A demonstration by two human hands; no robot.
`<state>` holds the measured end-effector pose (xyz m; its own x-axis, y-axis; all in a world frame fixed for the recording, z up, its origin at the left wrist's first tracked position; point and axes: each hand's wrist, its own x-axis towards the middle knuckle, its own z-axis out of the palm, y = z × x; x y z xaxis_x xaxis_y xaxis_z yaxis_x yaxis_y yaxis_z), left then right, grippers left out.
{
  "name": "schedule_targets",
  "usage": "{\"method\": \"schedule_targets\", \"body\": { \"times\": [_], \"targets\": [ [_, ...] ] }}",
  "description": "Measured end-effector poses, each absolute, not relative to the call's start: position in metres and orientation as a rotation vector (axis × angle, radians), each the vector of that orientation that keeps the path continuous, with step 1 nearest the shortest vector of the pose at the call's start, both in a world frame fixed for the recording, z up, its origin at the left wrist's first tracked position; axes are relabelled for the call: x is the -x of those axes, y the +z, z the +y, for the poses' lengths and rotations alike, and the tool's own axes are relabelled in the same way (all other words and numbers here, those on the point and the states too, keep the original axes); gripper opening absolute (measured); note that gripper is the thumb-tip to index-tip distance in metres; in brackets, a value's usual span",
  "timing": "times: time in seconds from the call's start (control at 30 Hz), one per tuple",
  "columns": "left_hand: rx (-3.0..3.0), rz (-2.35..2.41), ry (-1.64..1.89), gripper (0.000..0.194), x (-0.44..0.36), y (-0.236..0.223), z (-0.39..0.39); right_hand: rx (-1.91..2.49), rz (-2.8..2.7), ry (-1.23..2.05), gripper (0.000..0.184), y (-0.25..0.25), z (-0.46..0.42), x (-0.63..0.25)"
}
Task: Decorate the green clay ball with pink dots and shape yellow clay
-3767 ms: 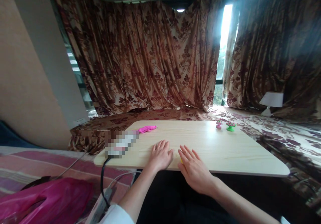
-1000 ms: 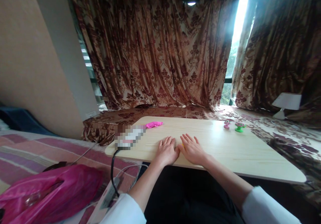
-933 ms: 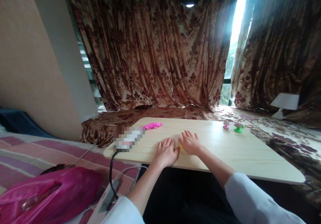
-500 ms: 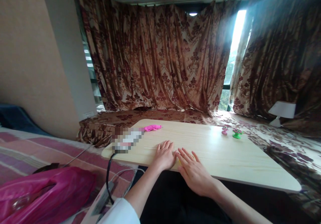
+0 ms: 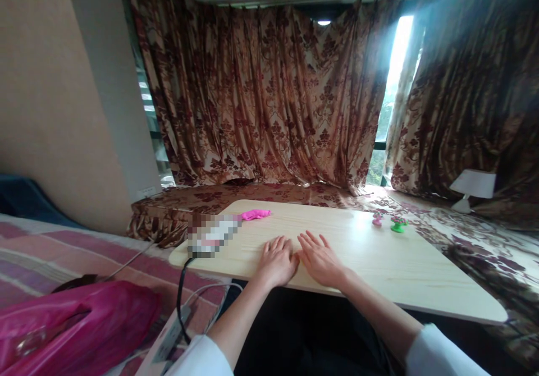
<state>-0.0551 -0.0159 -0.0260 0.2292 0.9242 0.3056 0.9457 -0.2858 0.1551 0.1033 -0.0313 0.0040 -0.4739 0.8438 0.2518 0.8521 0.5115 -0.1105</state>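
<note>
My left hand (image 5: 275, 261) lies flat near the front edge of the pale wooden table (image 5: 404, 269), fingers stretched forward. Just right of it, my right hand (image 5: 322, 262) is stretched out palm down, fingers a little apart. The hands are close together at the thumbs; whether they touch I cannot tell. The right palm covers the spot where a small yellow piece showed earlier; it is hidden now. A bright pink soft-looking lump (image 5: 256, 214) lies at the far left of the table. Two small figures, one pink (image 5: 377, 220) and one green (image 5: 398, 225), stand far right with speckled tops.
A blurred-out flat object (image 5: 217, 235) with a black cable lies on the table's left side. A power strip (image 5: 168, 336) and a magenta bag (image 5: 84, 325) are on the striped bed at left. A white lamp (image 5: 474, 185) stands behind at right.
My right hand has slid forward and back over the table, with yellow showing beneath it, and is now further forward than half a second ago. My left hand has stayed nearly in place.
</note>
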Motion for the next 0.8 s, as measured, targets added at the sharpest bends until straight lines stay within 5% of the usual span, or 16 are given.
{"method": "schedule_targets", "body": {
  "times": [0.17,0.5,0.8],
  "targets": [
    [2.445,-1.849,-0.504,0.056,0.057,-0.025,-0.018,1.193,-2.564,-0.017,0.049,-0.005,-0.088,-0.112],
    [2.484,-1.815,-0.770,0.048,0.041,-0.006,-0.006,1.593,-2.402,0.085,0.058,0.020,0.011,-0.102],
    [2.663,-1.694,-1.094,0.049,0.017,0.006,-0.031,1.238,-2.626,0.083,0.082,0.012,-0.083,-0.143]
  ]
}}
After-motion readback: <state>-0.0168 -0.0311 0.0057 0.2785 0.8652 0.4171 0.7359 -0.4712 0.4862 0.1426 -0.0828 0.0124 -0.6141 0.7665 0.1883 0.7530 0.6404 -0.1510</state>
